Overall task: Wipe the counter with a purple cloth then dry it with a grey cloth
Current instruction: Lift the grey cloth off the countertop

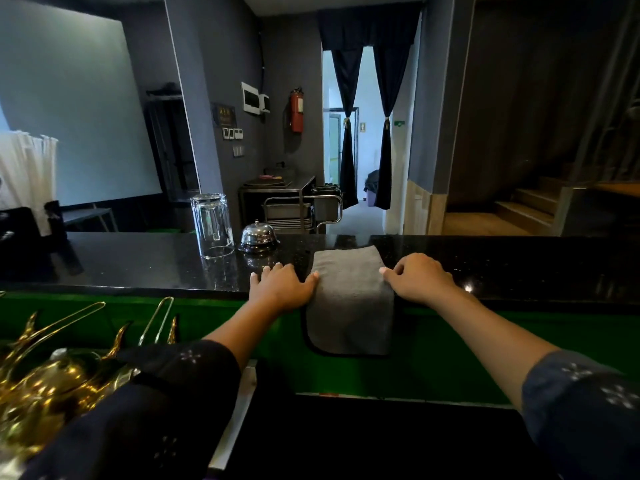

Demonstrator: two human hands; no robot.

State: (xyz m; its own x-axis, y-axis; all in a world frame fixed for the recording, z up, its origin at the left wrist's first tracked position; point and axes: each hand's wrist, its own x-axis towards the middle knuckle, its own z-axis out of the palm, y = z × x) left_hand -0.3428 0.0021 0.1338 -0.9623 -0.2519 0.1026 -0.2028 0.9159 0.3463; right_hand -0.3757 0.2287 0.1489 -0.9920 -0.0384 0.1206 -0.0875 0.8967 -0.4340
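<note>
A folded grey cloth [349, 292] lies across the near edge of the black counter [138, 265], its lower half hanging down over the green front panel. My left hand [282, 287] rests on the counter at the cloth's left edge, thumb touching it, fingers fairly straight. My right hand [420, 280] sits at the cloth's right edge with fingers bent, thumb and fingertips touching the fabric. No purple cloth is in view.
An upturned clear glass [212, 225] and a chrome service bell [258, 237] stand on the counter left of the cloth. Gold ornaments [52, 368] crowd the lower left. Behind the counter are a metal trolley [298, 209], a curtained doorway and stairs at right.
</note>
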